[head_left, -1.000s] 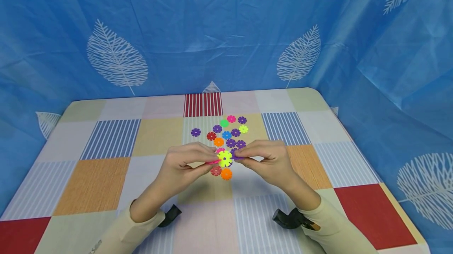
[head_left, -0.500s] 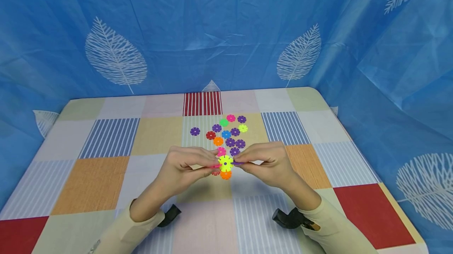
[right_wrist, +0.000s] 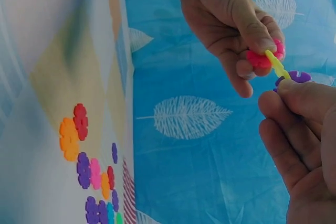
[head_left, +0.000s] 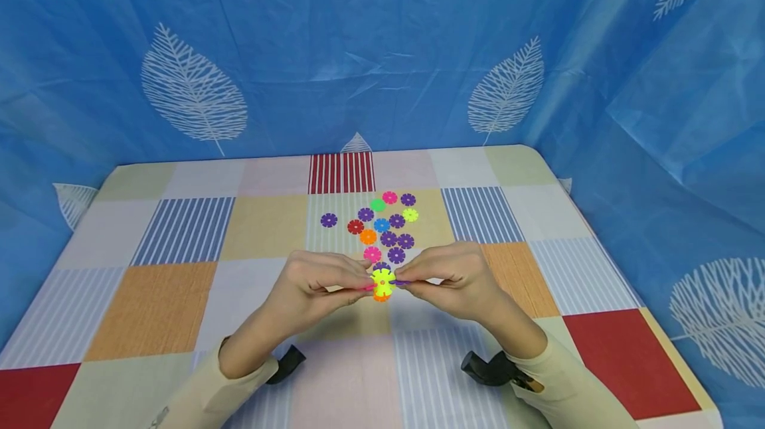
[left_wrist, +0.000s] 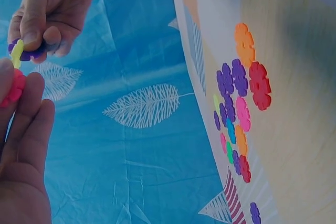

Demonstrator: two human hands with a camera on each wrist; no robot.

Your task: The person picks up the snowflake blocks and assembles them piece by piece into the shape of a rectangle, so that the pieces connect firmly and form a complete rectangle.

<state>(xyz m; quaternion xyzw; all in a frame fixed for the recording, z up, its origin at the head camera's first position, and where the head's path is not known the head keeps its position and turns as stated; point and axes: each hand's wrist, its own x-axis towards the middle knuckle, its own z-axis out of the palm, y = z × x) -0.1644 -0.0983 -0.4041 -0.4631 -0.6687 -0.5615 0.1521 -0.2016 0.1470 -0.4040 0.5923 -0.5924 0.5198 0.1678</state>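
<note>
Crosswise in head view | purple disc (head_left: 400,282) edge-on | yellow disc (head_left: 382,276) face-on

Held discs (head_left: 382,275) are yellow, pink, purple; the cloth (head_left: 343,379) is patchwork.

Left grip (head_left: 325,281): finger and thumb pinch a pink disc (head_left: 369,287), seen nearly edge-on.
Right grip (head_left: 448,277): finger and thumb pinch a held purple disc (head_left: 400,282), also nearly edge-on.
Yellow disc (head_left: 382,279): between both grips, face to the camera, meeting the pink and purple ones.
Orange disc (head_left: 381,298): partly hidden behind the yellow one.
Loose discs (head_left: 388,238): purple, pink, red, orange, blue, green and yellow, beyond the grips; a lone purple disc (head_left: 329,220) lies apart, to the left.
Table (head_left: 340,376): patchwork-patterned top.
Curtain (head_left: 358,37): blue, with white leaves (head_left: 194,93).
Sleeves (head_left: 574,382): pale, a black gadget (head_left: 487,370) near each wrist.
</note>
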